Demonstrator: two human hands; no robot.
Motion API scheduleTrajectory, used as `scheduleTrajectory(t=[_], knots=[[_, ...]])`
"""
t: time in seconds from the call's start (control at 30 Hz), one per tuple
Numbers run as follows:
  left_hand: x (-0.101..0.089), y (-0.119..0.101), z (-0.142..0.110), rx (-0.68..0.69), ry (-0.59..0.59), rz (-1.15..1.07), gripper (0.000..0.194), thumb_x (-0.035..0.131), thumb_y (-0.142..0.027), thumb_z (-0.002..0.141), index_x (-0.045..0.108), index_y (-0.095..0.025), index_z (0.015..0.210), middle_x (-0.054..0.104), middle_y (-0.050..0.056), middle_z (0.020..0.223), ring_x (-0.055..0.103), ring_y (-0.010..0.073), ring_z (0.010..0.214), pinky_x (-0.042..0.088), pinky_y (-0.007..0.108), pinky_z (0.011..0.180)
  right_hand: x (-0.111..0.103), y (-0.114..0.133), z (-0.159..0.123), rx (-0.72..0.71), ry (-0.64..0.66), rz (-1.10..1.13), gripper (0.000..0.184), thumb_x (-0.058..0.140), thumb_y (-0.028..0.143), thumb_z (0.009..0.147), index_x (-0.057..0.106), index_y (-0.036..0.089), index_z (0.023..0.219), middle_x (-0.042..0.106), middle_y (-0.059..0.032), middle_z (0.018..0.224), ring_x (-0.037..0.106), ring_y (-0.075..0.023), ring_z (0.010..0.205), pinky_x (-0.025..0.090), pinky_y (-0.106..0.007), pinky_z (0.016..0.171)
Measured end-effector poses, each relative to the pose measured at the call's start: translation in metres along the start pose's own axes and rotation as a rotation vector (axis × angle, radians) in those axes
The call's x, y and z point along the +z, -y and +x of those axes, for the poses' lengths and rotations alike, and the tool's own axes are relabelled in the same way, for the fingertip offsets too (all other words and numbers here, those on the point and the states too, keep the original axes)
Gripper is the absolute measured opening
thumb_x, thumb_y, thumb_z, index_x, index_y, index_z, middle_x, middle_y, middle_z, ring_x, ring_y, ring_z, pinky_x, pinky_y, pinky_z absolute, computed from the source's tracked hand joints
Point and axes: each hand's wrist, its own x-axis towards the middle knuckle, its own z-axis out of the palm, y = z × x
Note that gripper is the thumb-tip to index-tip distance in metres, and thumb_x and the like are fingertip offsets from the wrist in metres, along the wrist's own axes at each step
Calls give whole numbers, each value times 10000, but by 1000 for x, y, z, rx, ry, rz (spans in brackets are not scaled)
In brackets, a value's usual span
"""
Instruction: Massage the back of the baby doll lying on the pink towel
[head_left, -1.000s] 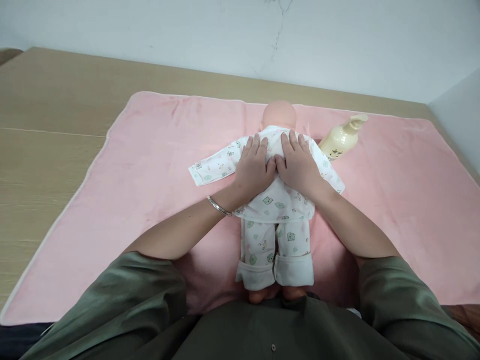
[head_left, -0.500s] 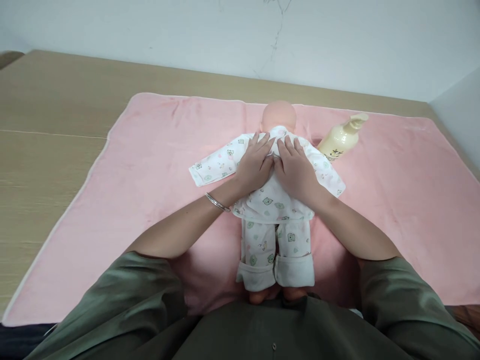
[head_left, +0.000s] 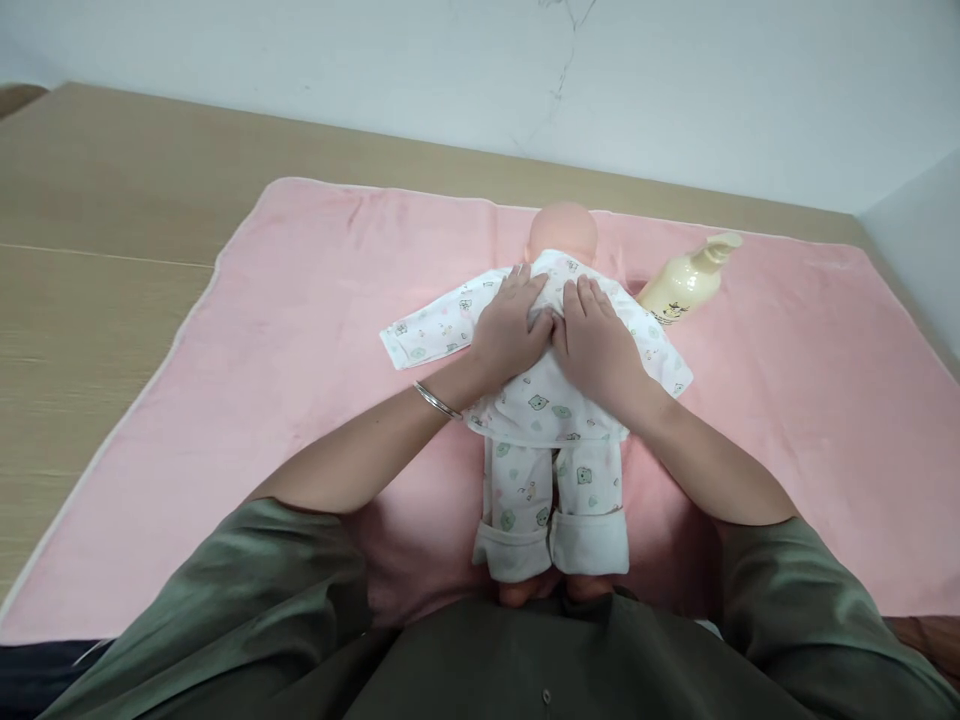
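Observation:
A baby doll (head_left: 562,232) in a white printed top and trousers lies lengthwise on a pink blanket (head_left: 300,330), head away from me, feet at my body. Both my hands lie flat on its upper torso, side by side, thumbs touching. My left hand (head_left: 512,330), with a silver bangle at the wrist, rests with fingers stretched toward the collar. My right hand (head_left: 596,340) lies likewise on the other side, fingers spread. Neither hand holds anything.
A cream pump bottle (head_left: 686,280) lies tilted on the blanket just right of the doll's shoulder. The blanket covers a light wooden table (head_left: 97,250) that meets a white wall at the back and right. My green sleeves fill the bottom of the view.
My hands have slid slightly inward and down on the doll's chest, fingers drawn closer together. The doll and bottle have not moved.

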Motion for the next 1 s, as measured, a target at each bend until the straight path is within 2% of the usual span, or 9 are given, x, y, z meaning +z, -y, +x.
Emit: scheduleTrajectory(t=[0.17, 0.3, 0.37, 0.47, 0.63, 0.73, 0.83, 1.0], knots=[[0, 13, 9, -17, 11, -7, 534, 467, -404, 929, 500, -153, 1399, 395, 121, 1561, 311, 285, 1484, 285, 492, 1226, 1, 11, -18, -39, -59, -35, 556, 333, 268, 1034, 351, -102, 1449, 317, -297, 1499, 243, -373, 1446, 279, -534, 1193], [1, 13, 10, -13, 12, 11, 544, 462, -439, 934, 495, -164, 1403, 410, 121, 1553, 311, 295, 1483, 289, 497, 1225, 1, 15, -22, -44, -69, -42, 545, 311, 252, 1033, 371, -112, 1434, 338, -304, 1484, 262, -376, 1437, 285, -525, 1189], [1, 10, 7, -37, 6, 30, 558, 439, -462, 948, 484, -149, 1408, 407, 141, 1552, 312, 305, 1482, 284, 507, 1223, 1, 12, -16, -45, -44, -22, 563, 336, 245, 1013, 359, -129, 1434, 313, -309, 1496, 239, -374, 1445, 261, -510, 1203], [3, 2, 0, -77, -10, 66, 580, 364, -468, 982, 455, -101, 1422, 380, 194, 1555, 307, 323, 1481, 278, 529, 1214, 3, -2, 0, -34, 11, 52, 624, 390, 248, 956, 310, -88, 1475, 232, -263, 1550, 157, -351, 1473, 204, -530, 1219], [4, -11, -13, -45, -19, 96, 563, 253, -418, 1019, 419, -81, 1437, 379, 222, 1547, 302, 329, 1480, 250, 569, 1208, 7, -22, 18, -32, 67, 133, 724, 448, 293, 899, 248, -15, 1522, 145, -202, 1594, 63, -335, 1490, 143, -557, 1222], [4, -15, -16, -29, -3, 136, 557, 248, -364, 1015, 404, -37, 1438, 393, 244, 1531, 302, 337, 1478, 193, 586, 1224, 8, -23, 18, -39, 50, 127, 725, 453, 301, 899, 252, -11, 1522, 157, -201, 1592, 69, -333, 1490, 137, -555, 1222], [4, -15, -15, -46, 22, 122, 559, 257, -342, 1009, 388, -23, 1449, 353, 247, 1552, 275, 325, 1491, 228, 549, 1225, 7, -18, 14, -22, 37, 114, 702, 452, 289, 915, 270, -37, 1510, 174, -214, 1584, 92, -334, 1487, 155, -524, 1229], [6, 0, -8, -16, 25, 47, 583, 298, -444, 1010, 389, -85, 1460, 307, 199, 1591, 208, 312, 1516, 222, 538, 1231, 1, 1, 0, 49, 22, 49, 577, 369, 214, 988, 317, -80, 1481, 259, -256, 1543, 189, -347, 1466, 255, -506, 1205]])
